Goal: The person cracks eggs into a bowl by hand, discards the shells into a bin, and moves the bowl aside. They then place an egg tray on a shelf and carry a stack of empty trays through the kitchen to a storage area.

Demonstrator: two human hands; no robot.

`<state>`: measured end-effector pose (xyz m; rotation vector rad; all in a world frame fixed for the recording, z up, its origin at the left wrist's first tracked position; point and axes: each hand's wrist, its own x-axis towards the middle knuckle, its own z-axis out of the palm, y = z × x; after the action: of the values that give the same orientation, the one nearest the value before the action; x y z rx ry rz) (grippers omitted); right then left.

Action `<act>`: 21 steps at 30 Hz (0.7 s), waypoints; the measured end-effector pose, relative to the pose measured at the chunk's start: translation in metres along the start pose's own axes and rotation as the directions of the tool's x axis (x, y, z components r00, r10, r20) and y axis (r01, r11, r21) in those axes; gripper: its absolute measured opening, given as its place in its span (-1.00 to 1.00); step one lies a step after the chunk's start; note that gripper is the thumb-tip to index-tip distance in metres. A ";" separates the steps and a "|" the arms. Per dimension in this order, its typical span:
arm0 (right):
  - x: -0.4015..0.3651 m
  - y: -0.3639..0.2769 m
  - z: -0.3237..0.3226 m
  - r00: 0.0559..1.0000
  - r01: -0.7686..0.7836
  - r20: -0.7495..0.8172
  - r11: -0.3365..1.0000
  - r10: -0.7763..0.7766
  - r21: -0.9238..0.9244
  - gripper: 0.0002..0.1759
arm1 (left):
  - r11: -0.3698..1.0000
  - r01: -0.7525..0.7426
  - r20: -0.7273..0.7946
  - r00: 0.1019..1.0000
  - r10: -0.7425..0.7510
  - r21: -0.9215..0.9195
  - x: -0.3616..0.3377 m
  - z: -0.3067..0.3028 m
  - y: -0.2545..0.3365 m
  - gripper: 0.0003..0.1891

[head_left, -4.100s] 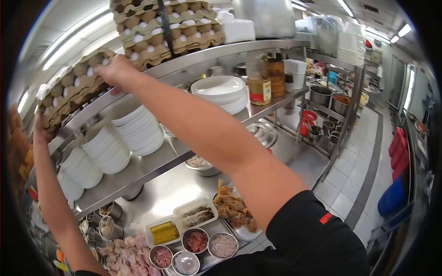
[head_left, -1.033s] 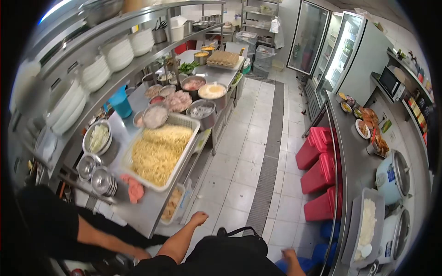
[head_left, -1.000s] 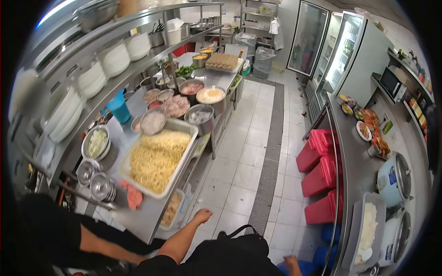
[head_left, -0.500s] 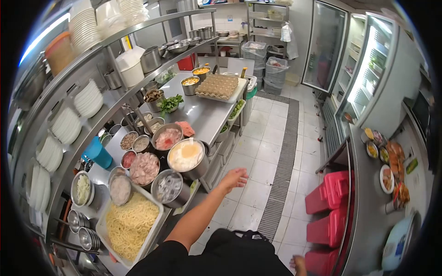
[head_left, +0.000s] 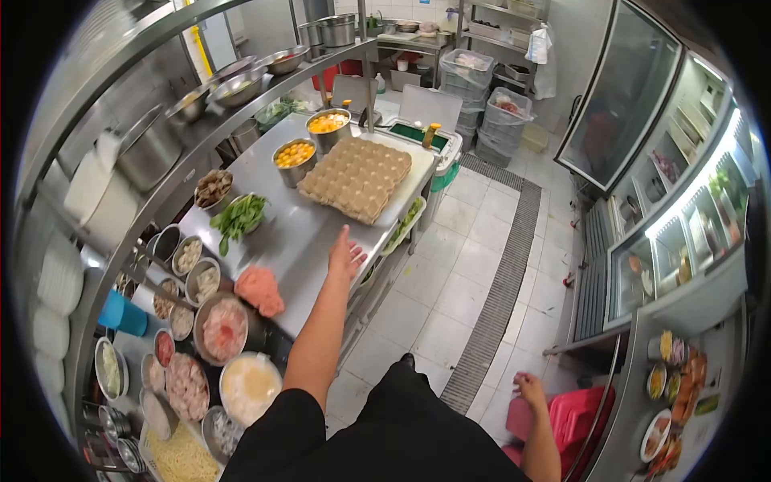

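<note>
Fingers (head_left: pixel 344 240) of the left hand (head_left: pixel 346 257) are extended and lie close together, with the thumb set apart to the right. The palm faces down and grips nothing. The hand is stretched forward at the end of a bare forearm, over the front edge of the stainless-steel worktable (head_left: pixel 309 241).

Beyond the fingertips, near but not touching, lies the brown pulp-cardboard egg tray (head_left: pixel 357 178). It sits flat at the far right end of the worktable with one corner towards the hand. Whether its cups hold eggs cannot be told.

Just left of the tray stand two round steel pots with yellow contents, one nearer (head_left: pixel 293 153) and one farther (head_left: pixel 328 124). Behind the tray is a white lidded box with a green top (head_left: pixel 418 133).

Left of the hand, a bunch of green leafy vegetables (head_left: pixel 239 218) lies on the table, and a pink lump (head_left: pixel 259 290) lies nearer the camera. Their exact nature cannot be told.

The right hand (head_left: pixel 529 390) hangs low at the person's side above the tiled floor (head_left: pixel 450 297), close to a red plastic bin (head_left: pixel 577 411). It is small in view, and whether its fingers are curled or spread cannot be told.
</note>
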<state>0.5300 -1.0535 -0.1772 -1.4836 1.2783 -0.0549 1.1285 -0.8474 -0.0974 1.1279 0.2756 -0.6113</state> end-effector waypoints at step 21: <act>0.532 -0.057 -0.297 0.717 0.685 0.600 0.200 -0.356 -0.700 -0.76 | 0.771 -0.581 -0.494 0.766 0.411 -0.261 0.025 0.204 -0.017 -0.34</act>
<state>0.5987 -1.6420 -0.3292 -2.7429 0.3464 0.5029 1.1196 -1.0446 -0.0377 0.8608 0.4150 0.1856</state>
